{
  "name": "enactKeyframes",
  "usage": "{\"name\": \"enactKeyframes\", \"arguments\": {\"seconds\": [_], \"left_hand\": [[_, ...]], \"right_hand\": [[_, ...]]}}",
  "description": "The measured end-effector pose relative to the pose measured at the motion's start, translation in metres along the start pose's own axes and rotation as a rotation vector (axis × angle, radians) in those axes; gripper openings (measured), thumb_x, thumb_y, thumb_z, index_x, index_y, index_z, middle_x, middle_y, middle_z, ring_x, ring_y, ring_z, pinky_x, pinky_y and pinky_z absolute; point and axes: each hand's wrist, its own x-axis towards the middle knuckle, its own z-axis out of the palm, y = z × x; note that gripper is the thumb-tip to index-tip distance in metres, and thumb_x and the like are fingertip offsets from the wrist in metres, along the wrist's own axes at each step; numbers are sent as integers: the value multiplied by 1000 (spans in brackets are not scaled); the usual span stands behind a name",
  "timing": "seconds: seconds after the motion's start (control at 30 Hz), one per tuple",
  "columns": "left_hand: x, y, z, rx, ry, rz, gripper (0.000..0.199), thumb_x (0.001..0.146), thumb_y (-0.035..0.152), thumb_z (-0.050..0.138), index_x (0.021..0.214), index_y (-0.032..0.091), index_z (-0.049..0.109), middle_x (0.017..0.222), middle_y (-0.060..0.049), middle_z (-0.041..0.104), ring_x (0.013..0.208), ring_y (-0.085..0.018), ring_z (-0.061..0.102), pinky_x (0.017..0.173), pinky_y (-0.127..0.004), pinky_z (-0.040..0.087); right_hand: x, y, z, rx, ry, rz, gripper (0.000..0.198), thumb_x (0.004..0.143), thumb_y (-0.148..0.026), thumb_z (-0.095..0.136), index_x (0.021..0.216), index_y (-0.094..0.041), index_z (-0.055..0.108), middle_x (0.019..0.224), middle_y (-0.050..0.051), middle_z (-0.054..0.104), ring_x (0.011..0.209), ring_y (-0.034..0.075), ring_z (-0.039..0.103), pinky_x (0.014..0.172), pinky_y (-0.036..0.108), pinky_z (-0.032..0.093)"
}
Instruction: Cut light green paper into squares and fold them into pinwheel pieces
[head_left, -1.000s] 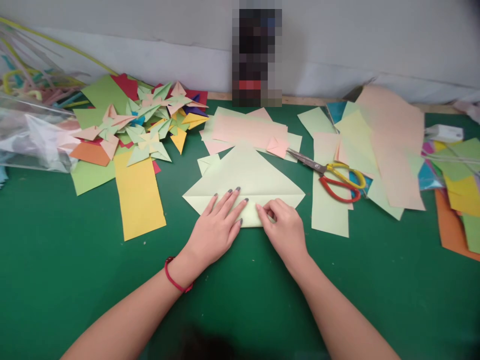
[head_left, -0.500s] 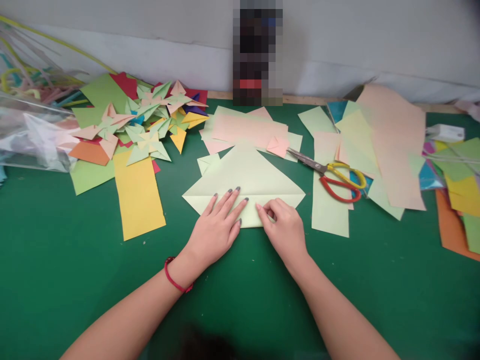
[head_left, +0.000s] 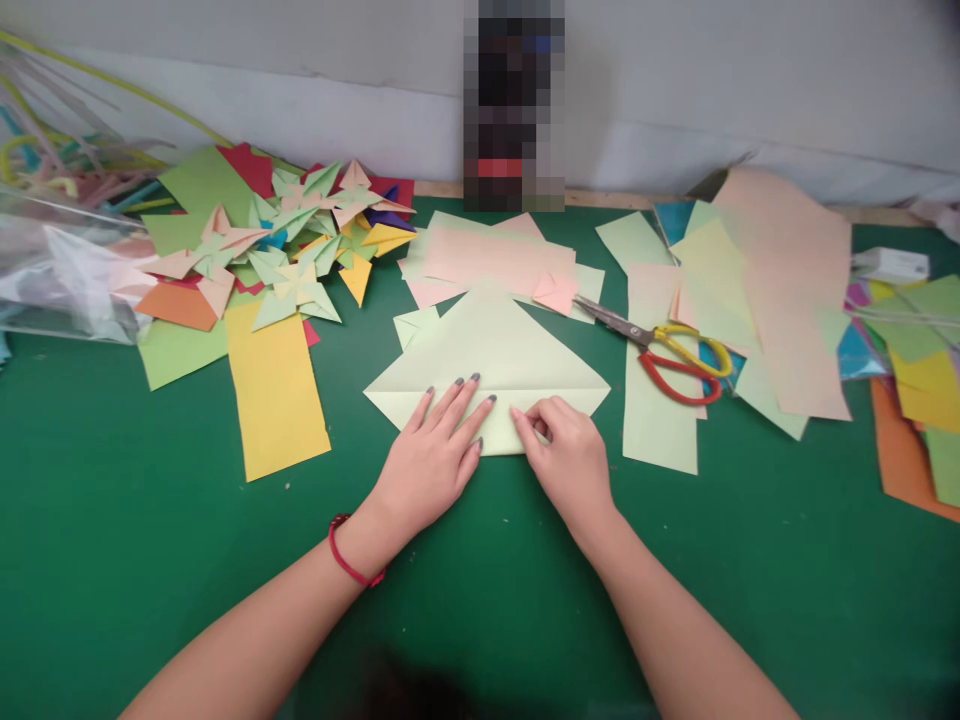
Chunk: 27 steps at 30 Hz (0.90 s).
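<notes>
A light green sheet of paper (head_left: 495,345) lies in front of me, its top corner pointing away, a crease running across it and its near edge folded straight. My left hand (head_left: 431,450) rests flat on the lower left of the paper, fingers spread. At the lower right, my right hand (head_left: 570,450) is closed, with thumb and forefinger together against the paper and the other fingers curled under. Whether a paper edge is between those fingertips I cannot tell. Scissors (head_left: 641,337) with one yellow and one red handle lie just beyond, to the right.
Folded paper pieces (head_left: 300,240) are heaped at the back left, above a yellow paper strip (head_left: 277,395). Pink and green sheets (head_left: 499,250) lie behind my paper. More paper (head_left: 787,290) is stacked right, near a small white box (head_left: 891,264). A pixelated object (head_left: 514,110) stands against the wall.
</notes>
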Motion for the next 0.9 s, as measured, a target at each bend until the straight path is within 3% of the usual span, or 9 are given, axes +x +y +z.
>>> {"name": "enactKeyframes", "arguments": {"seconds": [0.57, 0.73, 0.9], "left_hand": [[0, 2, -1, -1, 6, -17, 46, 91, 25, 34, 137, 18, 35, 147, -8, 25, 135, -22, 25, 110, -45, 23], [1, 4, -3, -17, 6, -36, 46, 90, 28, 37, 135, 19, 38, 147, -8, 26, 134, -23, 27, 110, -45, 24], [1, 5, -5, -38, 13, -50, 48, 88, 35, 40, 134, 19, 39, 147, -9, 27, 133, -25, 29, 109, -46, 24]], "right_hand": [[-3, -2, 2, -90, -7, -13, 26, 89, -33, 44, 67, -19, 47, 66, 0, 52, 62, 13, 47, 65, 28, 32], [-8, -12, 2, -198, 6, -33, 19, 88, -34, 45, 88, -17, 53, 82, 6, 57, 76, 19, 50, 67, 31, 32], [-16, -26, 1, -292, 44, -115, 11, 87, -27, 48, 85, -18, 55, 97, 10, 59, 88, 23, 48, 76, 36, 31]]}}
